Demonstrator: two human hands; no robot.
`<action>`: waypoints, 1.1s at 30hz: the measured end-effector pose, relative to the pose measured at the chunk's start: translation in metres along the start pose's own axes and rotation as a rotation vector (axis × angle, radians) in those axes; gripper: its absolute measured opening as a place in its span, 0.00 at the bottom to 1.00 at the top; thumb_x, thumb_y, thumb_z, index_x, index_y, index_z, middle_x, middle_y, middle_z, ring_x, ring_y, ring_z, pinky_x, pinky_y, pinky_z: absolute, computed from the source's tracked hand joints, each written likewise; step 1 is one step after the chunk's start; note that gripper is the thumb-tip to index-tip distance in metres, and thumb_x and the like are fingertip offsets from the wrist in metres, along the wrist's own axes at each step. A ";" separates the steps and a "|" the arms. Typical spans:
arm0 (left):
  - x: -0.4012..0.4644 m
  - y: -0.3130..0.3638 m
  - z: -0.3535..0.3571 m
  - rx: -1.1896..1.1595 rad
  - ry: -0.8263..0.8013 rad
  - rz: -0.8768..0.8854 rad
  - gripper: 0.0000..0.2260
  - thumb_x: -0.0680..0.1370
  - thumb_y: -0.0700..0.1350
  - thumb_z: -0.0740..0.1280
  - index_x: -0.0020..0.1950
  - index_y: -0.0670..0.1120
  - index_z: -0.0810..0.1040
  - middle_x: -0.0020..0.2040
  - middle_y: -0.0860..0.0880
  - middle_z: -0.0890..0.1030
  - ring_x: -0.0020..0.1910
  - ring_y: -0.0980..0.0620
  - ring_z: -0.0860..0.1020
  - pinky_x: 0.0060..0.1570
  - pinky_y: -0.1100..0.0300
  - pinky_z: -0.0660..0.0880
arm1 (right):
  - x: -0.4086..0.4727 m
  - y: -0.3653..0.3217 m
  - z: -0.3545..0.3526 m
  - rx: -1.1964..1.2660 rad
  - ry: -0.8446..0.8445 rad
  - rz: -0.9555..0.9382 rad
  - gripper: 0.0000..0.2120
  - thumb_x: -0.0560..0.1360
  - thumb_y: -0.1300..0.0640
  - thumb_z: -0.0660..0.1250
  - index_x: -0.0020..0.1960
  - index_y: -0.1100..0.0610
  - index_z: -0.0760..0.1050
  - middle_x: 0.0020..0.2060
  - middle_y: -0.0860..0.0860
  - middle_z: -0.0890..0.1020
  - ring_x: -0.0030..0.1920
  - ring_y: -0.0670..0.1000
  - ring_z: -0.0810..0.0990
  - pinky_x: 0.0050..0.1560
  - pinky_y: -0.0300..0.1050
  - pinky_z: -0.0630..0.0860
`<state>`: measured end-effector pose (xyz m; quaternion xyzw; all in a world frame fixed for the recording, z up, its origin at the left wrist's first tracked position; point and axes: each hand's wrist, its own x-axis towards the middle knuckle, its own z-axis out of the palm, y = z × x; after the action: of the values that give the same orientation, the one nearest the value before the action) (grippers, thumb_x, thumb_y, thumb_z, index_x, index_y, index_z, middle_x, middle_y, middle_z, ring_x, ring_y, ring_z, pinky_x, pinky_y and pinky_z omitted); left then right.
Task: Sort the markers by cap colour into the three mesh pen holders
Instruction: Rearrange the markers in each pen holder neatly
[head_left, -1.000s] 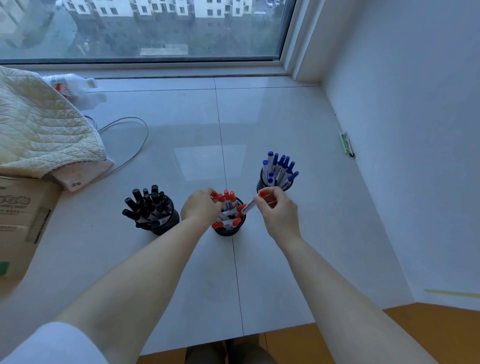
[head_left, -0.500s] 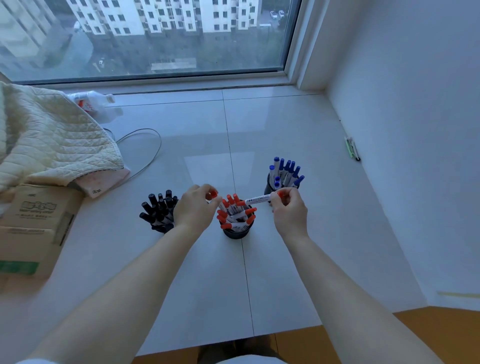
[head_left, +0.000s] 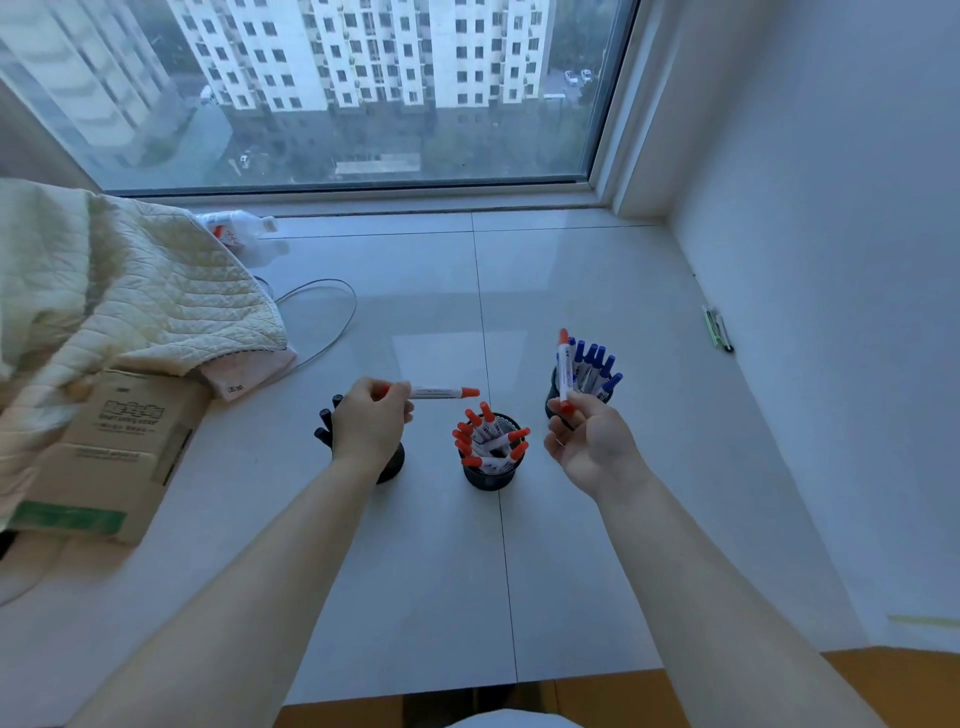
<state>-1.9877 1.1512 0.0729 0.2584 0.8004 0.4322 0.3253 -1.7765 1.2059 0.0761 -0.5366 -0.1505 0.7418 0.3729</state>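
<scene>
Three black mesh holders stand in a row on the pale sill. The middle holder (head_left: 489, 473) is full of red-capped markers (head_left: 488, 436). The right holder (head_left: 551, 395) carries blue-capped markers (head_left: 595, 366). The left holder (head_left: 392, 465), with black-capped markers (head_left: 324, 423), is mostly hidden behind my left hand (head_left: 369, 426). That hand pinches a red-capped marker (head_left: 441, 392) lying level above the gap between the left and middle holders. My right hand (head_left: 592, 441), palm up, holds a second red-capped marker (head_left: 565, 371) upright in front of the blue ones.
A quilted cream blanket (head_left: 119, 291) and a cardboard box (head_left: 114, 447) lie at the left. A plastic bottle (head_left: 236, 231) and a grey cable (head_left: 332, 317) sit behind them. A small green item (head_left: 717, 327) rests by the right wall (head_left: 831, 312). The sill's front edge (head_left: 519, 686) is near me.
Both hands have lifted away from the middle holder and apart, each with a red-capped marker. The right marker has swung from level to upright. The camera has tilted up.
</scene>
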 end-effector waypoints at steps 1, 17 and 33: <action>-0.002 0.000 -0.001 -0.110 -0.024 -0.063 0.06 0.76 0.46 0.63 0.40 0.47 0.74 0.34 0.50 0.80 0.33 0.55 0.77 0.35 0.61 0.71 | -0.001 0.001 -0.001 0.002 -0.023 0.006 0.05 0.77 0.59 0.60 0.53 0.56 0.72 0.37 0.50 0.76 0.34 0.46 0.71 0.34 0.39 0.70; -0.034 -0.020 0.004 -0.655 -0.522 -0.281 0.09 0.78 0.44 0.64 0.57 0.54 0.75 0.42 0.54 0.84 0.43 0.58 0.81 0.44 0.58 0.74 | -0.005 0.018 -0.010 -0.570 0.054 -0.251 0.08 0.75 0.62 0.63 0.43 0.50 0.75 0.45 0.50 0.78 0.42 0.45 0.74 0.37 0.39 0.69; -0.025 -0.028 0.018 -0.238 -0.285 -0.135 0.03 0.77 0.47 0.66 0.45 0.53 0.79 0.48 0.52 0.81 0.50 0.55 0.77 0.48 0.60 0.69 | 0.025 0.032 -0.009 -0.826 0.083 -0.433 0.05 0.72 0.60 0.67 0.42 0.53 0.72 0.41 0.52 0.82 0.45 0.54 0.82 0.50 0.57 0.79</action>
<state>-1.9618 1.1294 0.0487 0.2224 0.7049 0.4599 0.4920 -1.7843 1.2006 0.0350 -0.6258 -0.5265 0.5027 0.2800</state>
